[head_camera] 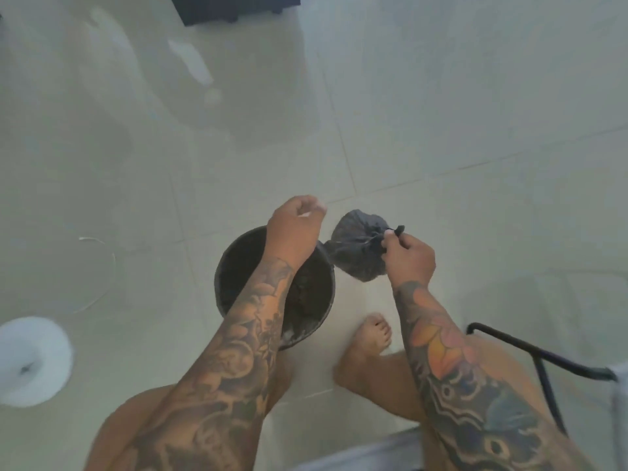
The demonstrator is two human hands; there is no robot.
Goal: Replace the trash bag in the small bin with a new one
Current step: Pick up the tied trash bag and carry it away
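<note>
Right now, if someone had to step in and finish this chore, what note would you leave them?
Right hand pinches the knotted top of the tied dark trash bag, held just right of the small bin.
Left hand hovers above the bin's far rim, fingers curled, seemingly empty.
Done: old bag tied and out of the bin.
Left: set that bag aside, fit a new liner. No fresh bag clearly in view.
</note>
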